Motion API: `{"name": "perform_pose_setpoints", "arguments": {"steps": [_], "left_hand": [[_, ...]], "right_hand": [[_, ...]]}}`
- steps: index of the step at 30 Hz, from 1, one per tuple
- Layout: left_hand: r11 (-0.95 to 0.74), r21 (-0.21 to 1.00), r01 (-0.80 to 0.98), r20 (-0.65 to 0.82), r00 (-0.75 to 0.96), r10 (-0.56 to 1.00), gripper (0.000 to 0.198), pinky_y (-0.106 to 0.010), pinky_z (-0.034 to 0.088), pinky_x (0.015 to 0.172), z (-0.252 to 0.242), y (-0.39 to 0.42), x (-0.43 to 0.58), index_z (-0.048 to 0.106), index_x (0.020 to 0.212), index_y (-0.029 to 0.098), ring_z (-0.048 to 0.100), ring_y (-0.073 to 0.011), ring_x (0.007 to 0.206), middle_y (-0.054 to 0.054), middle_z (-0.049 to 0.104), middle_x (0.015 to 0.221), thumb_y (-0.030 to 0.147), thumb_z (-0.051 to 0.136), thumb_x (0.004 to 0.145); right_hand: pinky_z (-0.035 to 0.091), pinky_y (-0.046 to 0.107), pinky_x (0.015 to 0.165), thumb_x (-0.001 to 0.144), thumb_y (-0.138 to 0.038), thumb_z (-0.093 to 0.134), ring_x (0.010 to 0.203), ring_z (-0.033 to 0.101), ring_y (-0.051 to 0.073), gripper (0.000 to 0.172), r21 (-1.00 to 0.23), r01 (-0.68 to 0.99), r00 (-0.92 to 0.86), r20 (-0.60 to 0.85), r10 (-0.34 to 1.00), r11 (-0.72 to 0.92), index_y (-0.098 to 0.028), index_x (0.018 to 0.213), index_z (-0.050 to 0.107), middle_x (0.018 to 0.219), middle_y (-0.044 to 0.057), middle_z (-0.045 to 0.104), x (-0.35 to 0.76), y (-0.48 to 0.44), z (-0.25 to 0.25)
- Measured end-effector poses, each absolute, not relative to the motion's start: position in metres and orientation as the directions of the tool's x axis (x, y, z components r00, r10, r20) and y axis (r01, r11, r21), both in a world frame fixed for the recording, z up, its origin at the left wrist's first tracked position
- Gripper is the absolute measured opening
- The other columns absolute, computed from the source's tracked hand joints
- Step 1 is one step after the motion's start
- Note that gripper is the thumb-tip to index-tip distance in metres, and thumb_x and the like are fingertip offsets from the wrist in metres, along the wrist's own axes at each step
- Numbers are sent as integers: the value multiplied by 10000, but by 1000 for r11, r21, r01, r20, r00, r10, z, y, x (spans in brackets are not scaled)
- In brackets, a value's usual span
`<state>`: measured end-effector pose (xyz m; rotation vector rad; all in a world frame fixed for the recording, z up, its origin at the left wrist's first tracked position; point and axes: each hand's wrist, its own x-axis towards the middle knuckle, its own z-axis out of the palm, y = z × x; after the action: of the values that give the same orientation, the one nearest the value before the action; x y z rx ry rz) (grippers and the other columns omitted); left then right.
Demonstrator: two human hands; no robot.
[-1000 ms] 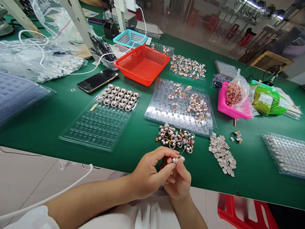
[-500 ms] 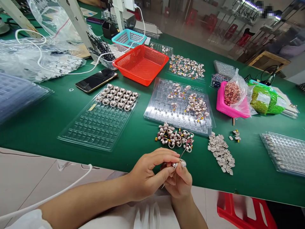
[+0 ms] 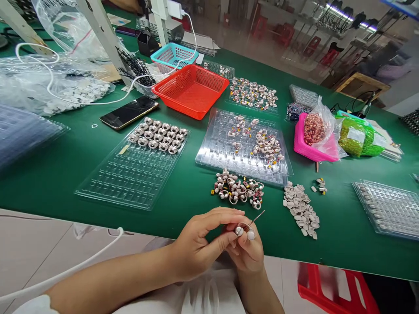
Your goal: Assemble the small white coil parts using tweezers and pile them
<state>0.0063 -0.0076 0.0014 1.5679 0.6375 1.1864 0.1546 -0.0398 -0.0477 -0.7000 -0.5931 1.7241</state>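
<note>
My left hand (image 3: 199,244) and my right hand (image 3: 247,250) meet at the table's near edge, fingers pinched together on a small pale part (image 3: 241,230). A thin metal pin (image 3: 256,218) sticks up and to the right from between the fingers of my right hand. Just beyond the hands lies a heap of small beige parts with coloured wires (image 3: 237,191). To its right is a pile of flat grey pieces (image 3: 301,210). A clear blister tray (image 3: 131,170) on the left holds rows of round finished parts (image 3: 159,135) at its far end.
A second clear tray (image 3: 212,152) with loose parts sits in the middle. A red basket (image 3: 190,89), a teal basket (image 3: 173,54), a phone (image 3: 129,112), a pink basket with bagged coils (image 3: 312,139), green bags (image 3: 360,137) and another tray (image 3: 389,209) surround it. A red stool (image 3: 334,292) stands below right.
The hands stay together at the table edge, turning the small part slightly. The metal pin now shows further out to the upper right. The view has shifted a little.
</note>
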Motion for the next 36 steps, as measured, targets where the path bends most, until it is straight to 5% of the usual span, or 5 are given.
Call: {"name": "perform_pose_setpoints", "arguments": {"steps": [11,21,28,36], "left_hand": [[-490,863,-121,499,357,790,349,-342,587,925,-4,-5,5,719,1159,183,722,-221,1050,-138,761,1086,-8,634,880],[-417,906,-80,392,532,751,255,-357,527,980,3,7,-3,694,1139,174,651,-223,1122,-136,716,1141,74,636,911],[-382,923,-52,346,547,762,199,-351,546,891,3,6,0,682,1052,159,636,-208,997,-121,673,1054,60,565,924],[-318,947,-54,300,510,806,217,-344,564,925,-1,4,-2,734,1096,193,679,-210,1051,-115,706,1095,107,631,925]], "right_hand": [[285,202,436,786,-464,803,442,333,59,285,-791,-598,-128,-65,990,-129,-196,832,717,591,-42,493,159,-40,-41],[256,184,394,746,-467,835,442,315,52,327,-736,-635,-184,-152,971,-235,-182,813,691,617,-29,514,161,-39,-43],[259,179,407,744,-443,845,454,311,48,314,-700,-643,-249,-193,949,-311,-172,802,698,597,-42,467,163,-38,-41],[294,189,405,776,-479,806,461,350,59,319,-808,-531,-200,-175,964,-256,-185,872,730,652,-17,527,169,-39,-43]]}}
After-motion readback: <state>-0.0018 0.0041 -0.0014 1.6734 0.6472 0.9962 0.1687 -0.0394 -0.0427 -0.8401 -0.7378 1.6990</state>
